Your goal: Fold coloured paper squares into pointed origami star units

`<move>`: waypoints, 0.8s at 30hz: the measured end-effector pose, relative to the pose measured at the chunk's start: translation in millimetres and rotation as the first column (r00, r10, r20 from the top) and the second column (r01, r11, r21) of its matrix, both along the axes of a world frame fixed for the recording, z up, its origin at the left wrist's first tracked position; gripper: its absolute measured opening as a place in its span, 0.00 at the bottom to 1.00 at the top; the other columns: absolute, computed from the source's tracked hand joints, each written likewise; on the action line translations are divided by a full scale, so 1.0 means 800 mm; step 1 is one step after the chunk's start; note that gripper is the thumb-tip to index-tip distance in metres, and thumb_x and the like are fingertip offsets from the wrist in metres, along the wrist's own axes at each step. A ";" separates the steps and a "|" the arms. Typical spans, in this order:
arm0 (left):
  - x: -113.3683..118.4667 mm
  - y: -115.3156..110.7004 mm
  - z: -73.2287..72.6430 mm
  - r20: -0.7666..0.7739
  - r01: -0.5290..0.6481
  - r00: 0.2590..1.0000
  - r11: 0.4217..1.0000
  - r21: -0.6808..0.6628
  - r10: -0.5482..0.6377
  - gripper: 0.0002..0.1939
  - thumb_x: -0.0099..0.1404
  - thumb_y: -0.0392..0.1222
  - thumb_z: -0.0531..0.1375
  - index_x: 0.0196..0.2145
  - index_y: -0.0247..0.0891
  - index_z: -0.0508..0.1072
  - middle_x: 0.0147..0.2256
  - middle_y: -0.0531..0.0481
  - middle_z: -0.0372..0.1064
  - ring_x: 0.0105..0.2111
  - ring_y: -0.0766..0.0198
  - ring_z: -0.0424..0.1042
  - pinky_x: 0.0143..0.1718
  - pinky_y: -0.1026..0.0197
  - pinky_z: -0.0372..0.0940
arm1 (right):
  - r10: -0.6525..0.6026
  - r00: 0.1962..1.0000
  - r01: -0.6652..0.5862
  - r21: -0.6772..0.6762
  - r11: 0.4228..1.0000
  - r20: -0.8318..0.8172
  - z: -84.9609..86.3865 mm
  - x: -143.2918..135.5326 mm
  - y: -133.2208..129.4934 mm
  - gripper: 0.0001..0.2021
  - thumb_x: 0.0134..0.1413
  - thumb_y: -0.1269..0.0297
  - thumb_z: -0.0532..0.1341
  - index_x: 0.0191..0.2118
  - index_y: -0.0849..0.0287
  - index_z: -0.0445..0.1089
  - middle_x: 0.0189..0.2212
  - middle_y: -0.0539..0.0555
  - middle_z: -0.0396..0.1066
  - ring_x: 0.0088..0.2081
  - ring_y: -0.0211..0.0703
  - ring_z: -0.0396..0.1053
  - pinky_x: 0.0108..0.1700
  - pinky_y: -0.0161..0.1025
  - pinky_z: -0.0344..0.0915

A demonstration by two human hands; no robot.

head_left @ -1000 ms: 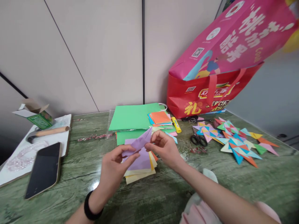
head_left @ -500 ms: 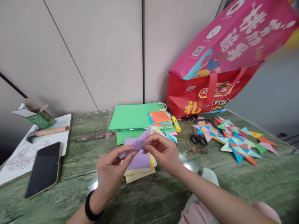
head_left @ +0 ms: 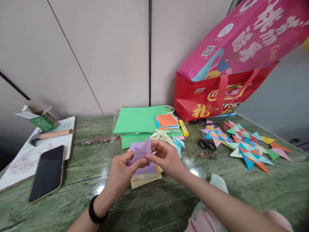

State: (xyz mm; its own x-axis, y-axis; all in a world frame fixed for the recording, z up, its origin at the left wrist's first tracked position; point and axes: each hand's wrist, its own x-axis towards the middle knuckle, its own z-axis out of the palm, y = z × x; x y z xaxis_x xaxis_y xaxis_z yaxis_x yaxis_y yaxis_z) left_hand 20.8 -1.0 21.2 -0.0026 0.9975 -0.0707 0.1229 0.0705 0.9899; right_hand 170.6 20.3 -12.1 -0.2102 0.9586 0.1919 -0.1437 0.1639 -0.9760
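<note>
A folded piece of purple paper (head_left: 142, 152) with a pointed flap standing up is held above the table. My left hand (head_left: 126, 166) pinches its left and lower part between thumb and fingers. My right hand (head_left: 166, 158) grips its right edge, thumb in front. Underneath lies a stack of yellow and purple paper sheets (head_left: 146, 183), partly covered by my hands. Just behind are pale green folded paper pieces (head_left: 164, 134) and light blue folded paper pieces (head_left: 178, 142).
Green sheets (head_left: 137, 119) lie at the back, with small orange squares (head_left: 166, 120) and a yellow glue stick (head_left: 183, 128). Right are scissors (head_left: 207, 144) and folded paper stars (head_left: 249, 151); behind stands a red bag (head_left: 190, 101). Left are a phone (head_left: 47, 174) and a wooden-handled tool (head_left: 54, 133).
The purple paper has turned so its pointed flap stands more upright and its broad face shows. My left hand has moved right, closer to my right hand. The view has shifted slightly.
</note>
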 end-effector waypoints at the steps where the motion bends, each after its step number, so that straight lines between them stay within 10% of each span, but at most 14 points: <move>1: 0.000 0.000 0.000 0.031 0.028 0.999 0.999 -0.024 -0.027 0.02 0.47 0.36 0.67 0.20 0.35 0.77 0.20 0.50 0.76 0.24 0.61 0.75 0.26 0.66 0.68 | 0.013 1.000 -0.013 -0.022 1.000 -0.015 0.000 0.000 0.001 0.10 0.41 0.63 0.65 0.29 0.59 0.64 0.24 0.47 0.63 0.28 0.35 0.63 0.28 0.33 0.63; 14: 0.005 -0.002 -0.007 0.110 0.133 0.986 0.987 -0.087 -0.123 0.10 0.48 0.43 0.67 0.26 0.32 0.76 0.23 0.48 0.78 0.27 0.55 0.78 0.31 0.58 0.73 | 0.098 0.995 -0.096 -0.084 0.992 0.010 0.002 0.001 0.001 0.13 0.41 0.56 0.65 0.27 0.61 0.68 0.22 0.48 0.64 0.25 0.35 0.60 0.28 0.34 0.60; 24: 0.000 -0.004 -0.008 0.344 0.451 0.850 0.889 -0.085 -0.398 0.16 0.55 0.44 0.63 0.39 0.32 0.74 0.40 0.43 0.76 0.43 0.50 0.73 0.47 0.50 0.66 | 0.095 0.986 -0.124 -0.223 0.967 -0.136 0.002 0.003 0.005 0.12 0.39 0.58 0.66 0.30 0.60 0.72 0.27 0.49 0.71 0.27 0.36 0.64 0.32 0.34 0.62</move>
